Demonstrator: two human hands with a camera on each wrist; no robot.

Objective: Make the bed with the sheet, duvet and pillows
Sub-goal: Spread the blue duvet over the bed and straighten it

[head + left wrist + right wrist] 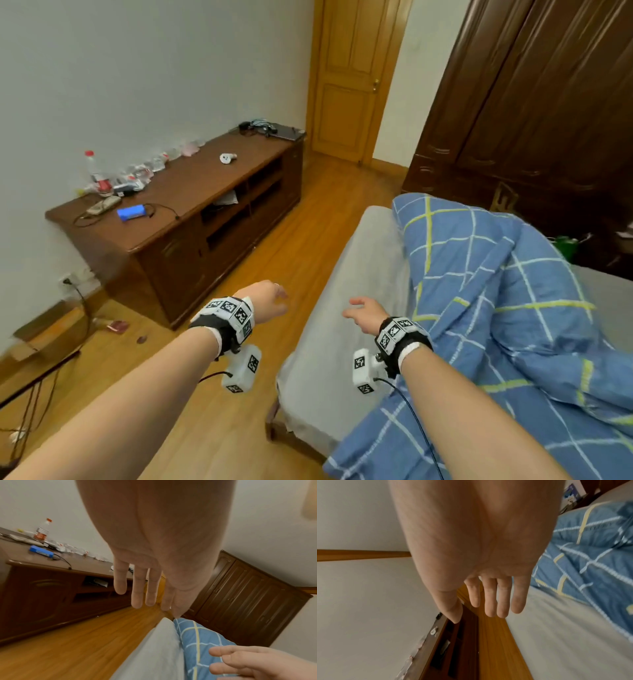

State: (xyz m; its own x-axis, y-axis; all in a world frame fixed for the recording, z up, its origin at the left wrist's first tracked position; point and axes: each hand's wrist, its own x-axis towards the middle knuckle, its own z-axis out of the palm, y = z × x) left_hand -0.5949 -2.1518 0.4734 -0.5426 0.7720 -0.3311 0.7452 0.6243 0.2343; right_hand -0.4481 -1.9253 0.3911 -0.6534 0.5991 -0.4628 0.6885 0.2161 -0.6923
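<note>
Both hands (pixel 270 301) (pixel 364 313) empty, fingers loose, above the grey sheet (pixel 342 308).

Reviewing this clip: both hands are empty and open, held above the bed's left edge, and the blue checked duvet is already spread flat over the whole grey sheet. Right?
Not quite. The blue checked duvet is bunched in a heap, leaving much of the grey sheet bare, as the head view shows. The left hand and right hand are indeed empty and open.
</note>
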